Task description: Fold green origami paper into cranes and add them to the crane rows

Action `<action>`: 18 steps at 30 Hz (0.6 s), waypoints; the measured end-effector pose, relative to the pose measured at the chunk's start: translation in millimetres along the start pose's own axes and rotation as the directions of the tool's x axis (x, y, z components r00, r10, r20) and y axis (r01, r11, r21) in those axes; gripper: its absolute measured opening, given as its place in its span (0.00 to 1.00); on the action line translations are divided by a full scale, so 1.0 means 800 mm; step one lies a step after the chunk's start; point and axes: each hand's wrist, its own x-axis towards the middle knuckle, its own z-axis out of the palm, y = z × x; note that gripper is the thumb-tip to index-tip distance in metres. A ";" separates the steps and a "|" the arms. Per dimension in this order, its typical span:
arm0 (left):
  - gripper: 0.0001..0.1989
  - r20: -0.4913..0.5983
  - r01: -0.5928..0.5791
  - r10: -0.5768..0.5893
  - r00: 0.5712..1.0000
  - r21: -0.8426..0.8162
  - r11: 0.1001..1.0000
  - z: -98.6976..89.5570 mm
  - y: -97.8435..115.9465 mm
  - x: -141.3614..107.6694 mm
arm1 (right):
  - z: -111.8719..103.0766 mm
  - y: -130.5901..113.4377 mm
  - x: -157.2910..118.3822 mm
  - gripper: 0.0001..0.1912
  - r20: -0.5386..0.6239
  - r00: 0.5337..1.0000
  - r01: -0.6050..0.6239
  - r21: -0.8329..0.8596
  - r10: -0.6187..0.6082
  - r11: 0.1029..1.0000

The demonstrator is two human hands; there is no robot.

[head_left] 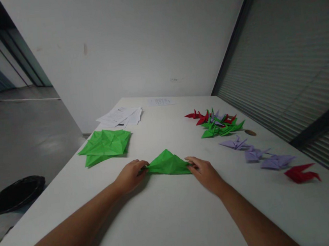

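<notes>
Between our hands at table [168,216] centre lies the green paper [168,163]; left hand [130,176] pinches its 9 o'clock corner, right hand [205,172] its 3 o'clock corner. Fingertips are hard to make out.

Bare table [174,216] before folded cranes [252,153]

Both bare forearms reach forward and angle inward toward each other. The left hand [130,175] lies palm down, fingers [141,165] curled and pinched at their tips. The right hand [205,171] mirrors it (palm down too), fingers [192,161] pinched together and pointing left.
</notes>
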 end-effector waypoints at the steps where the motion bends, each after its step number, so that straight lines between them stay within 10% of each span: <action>1: 0.10 -0.003 -0.015 0.015 1.000 -0.013 1.000 -0.001 0.000 0.000 | 0.000 0.000 0.000 0.18 0.006 1.000 -0.005 0.002 0.005 1.000; 18: 0.08 0.060 -0.041 0.036 0.998 0.073 0.997 -0.008 0.003 0.006 | -0.012 -0.015 0.000 0.19 0.071 0.996 -0.045 -0.022 0.047 0.999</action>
